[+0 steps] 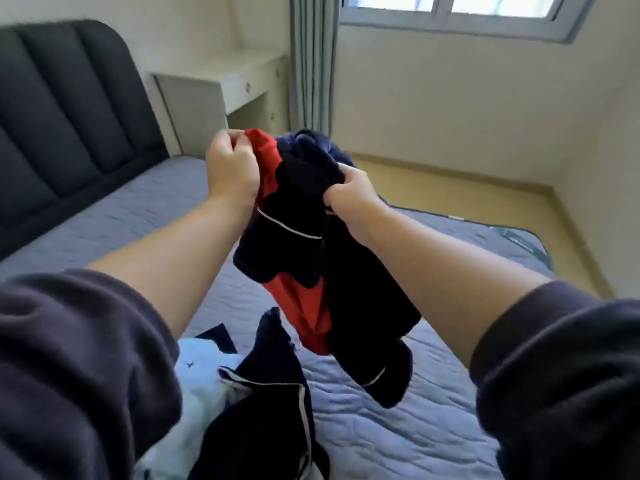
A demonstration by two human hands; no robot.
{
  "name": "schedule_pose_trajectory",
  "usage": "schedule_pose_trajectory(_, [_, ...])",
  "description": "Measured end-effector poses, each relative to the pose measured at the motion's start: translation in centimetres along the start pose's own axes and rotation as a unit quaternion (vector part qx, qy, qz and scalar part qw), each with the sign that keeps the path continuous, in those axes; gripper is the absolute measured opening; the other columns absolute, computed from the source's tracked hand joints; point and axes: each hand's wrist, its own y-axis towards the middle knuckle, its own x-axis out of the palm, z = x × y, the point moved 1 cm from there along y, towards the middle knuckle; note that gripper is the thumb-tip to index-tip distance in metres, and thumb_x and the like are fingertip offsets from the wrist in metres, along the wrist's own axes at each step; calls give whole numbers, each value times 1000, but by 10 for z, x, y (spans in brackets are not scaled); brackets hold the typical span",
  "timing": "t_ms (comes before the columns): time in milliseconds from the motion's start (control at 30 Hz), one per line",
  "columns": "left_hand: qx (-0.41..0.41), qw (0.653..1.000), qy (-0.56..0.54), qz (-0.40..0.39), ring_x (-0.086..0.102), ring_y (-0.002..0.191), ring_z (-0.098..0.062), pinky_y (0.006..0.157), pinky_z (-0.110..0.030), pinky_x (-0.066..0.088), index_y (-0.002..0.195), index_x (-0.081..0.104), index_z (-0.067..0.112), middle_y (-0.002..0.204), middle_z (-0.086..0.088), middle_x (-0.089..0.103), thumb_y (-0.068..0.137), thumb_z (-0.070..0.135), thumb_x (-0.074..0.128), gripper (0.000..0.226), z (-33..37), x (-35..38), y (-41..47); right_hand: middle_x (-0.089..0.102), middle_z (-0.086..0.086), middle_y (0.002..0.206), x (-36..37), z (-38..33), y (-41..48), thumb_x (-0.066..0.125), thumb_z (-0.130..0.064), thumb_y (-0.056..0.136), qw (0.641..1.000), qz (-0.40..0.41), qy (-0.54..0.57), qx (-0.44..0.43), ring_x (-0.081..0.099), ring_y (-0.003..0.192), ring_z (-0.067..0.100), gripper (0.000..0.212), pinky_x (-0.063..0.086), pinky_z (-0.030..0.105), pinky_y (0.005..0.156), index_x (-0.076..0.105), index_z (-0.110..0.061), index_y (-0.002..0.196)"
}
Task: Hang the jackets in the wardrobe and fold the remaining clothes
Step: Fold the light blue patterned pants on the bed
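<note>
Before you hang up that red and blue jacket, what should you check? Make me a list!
1. Left hand grips the jacket at its red edge: ok.
2. Right hand grips its dark part: ok.
3. Jacket straightened out: not ok, bunched up.
4. Hanger ready: cannot tell, none in view.
5. Wardrobe open: cannot tell, not in view.
6. Other clothes folded: not ok, light blue shirt and dark garment lie loose on the bed.
</note>
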Motion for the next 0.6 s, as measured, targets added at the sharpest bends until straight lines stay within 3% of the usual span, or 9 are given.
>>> schedule_pose_trajectory(67, [38,999,-15,6,56,68,-14,54,-21,46,87,55,10,78,-4,61,95,14,43,14,28,-37,26,58,-6,69,30,-41,12,39,16,77,998,-18,-25,-47,56,53,3,54,40,12,46,63,-21,109])
schedule_pose_trajectory(133, [26,999,-15,-11,61,71,-24,54,-30,50,87,57,10,84,-14,65,94,15,45,14,19,-71,45,64,-2,80,62,-52,21,43,15,76,994,-53,-60,-75,62,72,14,50,44,15,53,63,-18,108])
schedule_pose_trajectory(167, [11,1000,0,-26,62,76,-26,58,-32,52,86,57,13,88,-14,65,94,12,46,13,2,-86,50,66,3,89,78,-45,24,47,12,77,989,-82,-94,-74,63,80,19,48,47,18,59,62,-14,114])
schedule_pose_trajectory(233, [-36,991,114,-54,62,94,-27,78,-35,52,93,58,18,98,-10,64,93,8,48,14,-51,-115,48,64,8,111,110,-8,18,56,3,80,969,-157,-189,-34,62,95,22,55,49,25,71,52,-14,132])
schedule_pose_trajectory(300, [-113,956,259,-81,57,111,-28,95,-32,42,111,59,15,114,-10,62,91,9,52,23,-119,-144,21,56,8,127,138,54,-6,60,-6,82,943,-222,-246,39,59,107,23,67,49,29,83,37,-19,143])
schedule_pose_trajectory(367, [-200,900,369,-113,54,116,-29,95,-30,40,121,57,10,125,-12,60,89,11,54,32,-191,-176,-28,49,11,135,158,124,-45,61,-9,83,919,-269,-270,104,54,117,27,72,48,32,91,29,-18,147])
schedule_pose_trajectory(467, [-304,812,464,-180,53,116,-31,96,-34,44,127,49,15,129,-15,55,87,31,57,44,-277,-219,-113,34,9,147,179,221,-115,66,-23,82,851,-359,-351,158,42,129,29,81,43,33,98,21,-22,150])
schedule_pose_trajectory(533, [-340,785,466,-226,44,124,-32,101,-38,41,138,37,19,138,-14,43,81,42,63,67,-319,-233,-160,12,9,156,192,267,-158,71,-32,77,816,-395,-389,164,32,136,36,97,39,41,104,9,-34,151])
schedule_pose_trajectory(600, [-313,759,511,-256,33,132,-29,103,-38,37,146,23,24,144,-9,32,76,46,67,86,-343,-234,-191,1,9,159,202,298,-189,72,-29,76,797,-405,-420,155,38,132,39,101,44,43,98,4,-41,149])
